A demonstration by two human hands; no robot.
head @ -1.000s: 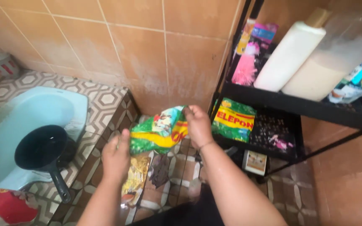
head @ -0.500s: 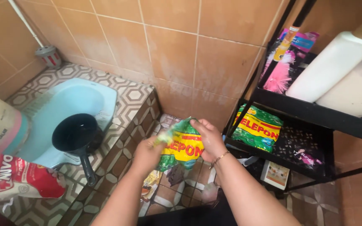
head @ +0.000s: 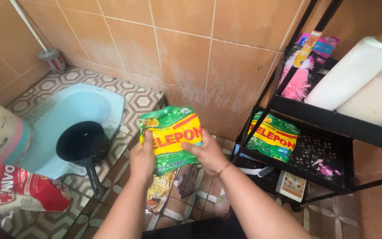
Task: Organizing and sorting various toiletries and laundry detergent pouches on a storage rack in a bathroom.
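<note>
Green and yellow plastic fills the middle of the scene: a soft sachet pouch (head: 172,138) held up in front of the tan tiled wall (head: 186,57), above the patterned floor tiles (head: 140,99). The left hand (head: 142,160) closes its grip on the pouch's left edge, fingers curled round the side and thumb lying on the front. The right hand (head: 208,154) pinches the lower right part of the pouch, thumb pressed on the front face, the other fingers behind it and out of sight; a thin bracelet (head: 223,169) circles that wrist. The pouch stands roughly upright, tilted a little, its top edge crumpled.

To the right stands a black metal rack (head: 332,128). On its lower shelf lies a second green and yellow pouch (head: 273,141), with a dark sachet (head: 321,161) just beside it. On the upper shelf a white bottle (head: 352,73) leans, and a pink brush (head: 295,86) hangs at the far left corner.

To the left, a pale blue squat toilet (head: 74,110) is set in the raised floor, with a black dipper (head: 81,144) resting on its near rim. A red and white bag (head: 18,188) lies at the near left.
</note>
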